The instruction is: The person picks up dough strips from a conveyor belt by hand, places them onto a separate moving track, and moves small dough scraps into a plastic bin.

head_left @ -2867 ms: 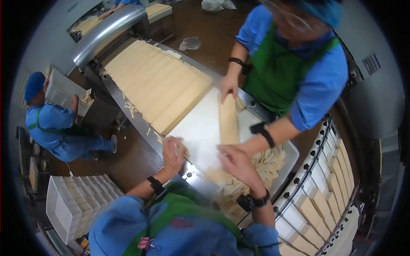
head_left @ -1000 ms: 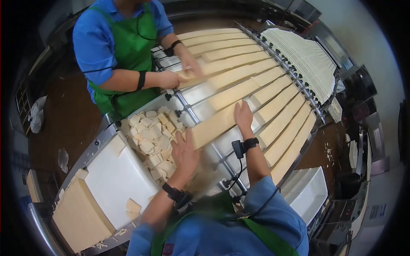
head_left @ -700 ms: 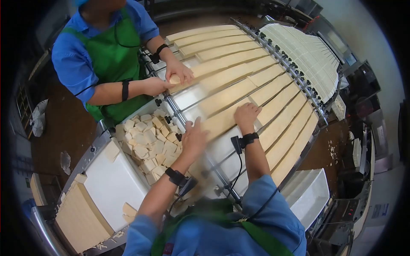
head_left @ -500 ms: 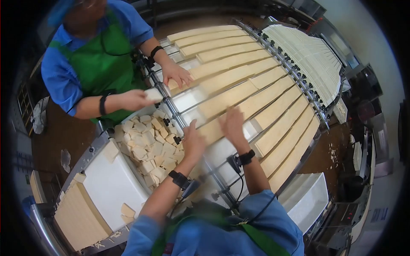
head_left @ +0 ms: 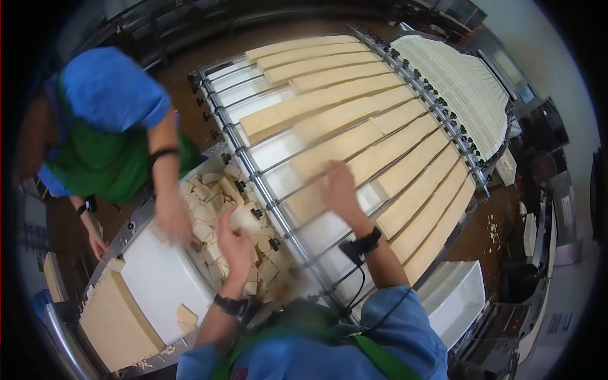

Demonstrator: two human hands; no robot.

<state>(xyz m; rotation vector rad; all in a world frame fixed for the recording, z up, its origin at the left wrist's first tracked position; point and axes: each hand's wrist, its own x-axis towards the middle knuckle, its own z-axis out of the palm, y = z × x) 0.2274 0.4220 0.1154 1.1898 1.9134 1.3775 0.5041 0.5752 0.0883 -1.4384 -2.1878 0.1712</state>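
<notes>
My left hand (head_left: 234, 250) is over a bin of cream-coloured broken pieces (head_left: 269, 272). A blurred pale piece (head_left: 247, 218) shows between its thumb and index finger; it appears to be held there. My right hand (head_left: 342, 196) is on a long, flat cream strip (head_left: 307, 206) whose near end lies close to the metal rail (head_left: 272, 206). Its fingers are curled at the strip, slightly smeared by motion. More cream strips (head_left: 367, 158) lie side by side in lanes between thin rods on the white table (head_left: 326, 237).
A co-worker (head_left: 107, 120) leans at the left, one blurred hand (head_left: 172, 218) over the bin's edge. A white surface (head_left: 164, 272) and a stacked cream slab (head_left: 117, 323) are at lower left. A white tub (head_left: 453, 291) stands right. Black knobs (head_left: 256, 214) jut from the rail.
My left hand has moved left from the strip's end to above the bin. My right hand stays at the strip. The co-worker has bent down and taken both hands off the table.
</notes>
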